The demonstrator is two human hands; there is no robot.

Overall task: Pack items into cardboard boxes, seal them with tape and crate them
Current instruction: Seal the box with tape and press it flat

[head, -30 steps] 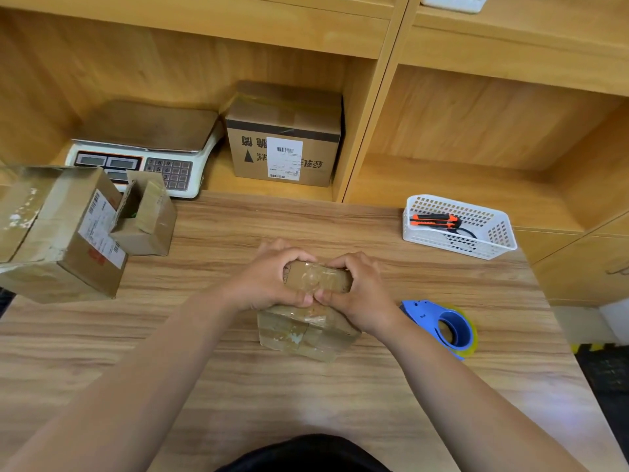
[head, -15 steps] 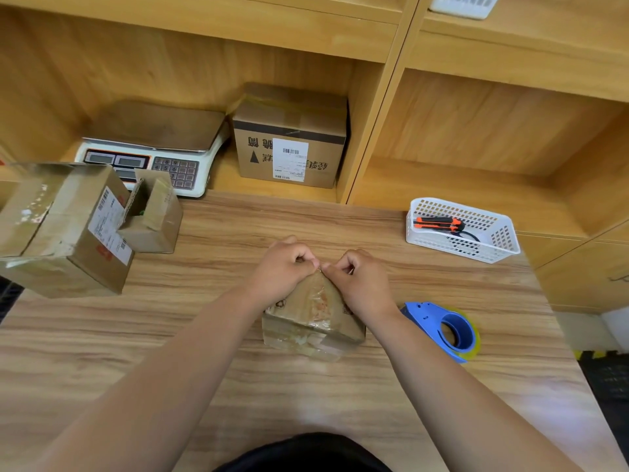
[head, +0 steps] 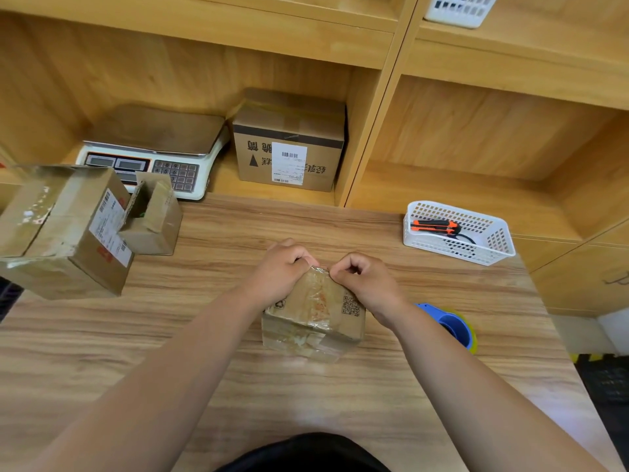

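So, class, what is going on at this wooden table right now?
A person is packing at the wooden table. The left hand and the right hand both pinch the far top edge of a small taped box that rests on it. A blue tape dispenser lies beside the right wrist, untouched. An orange knife lies in the white basket.
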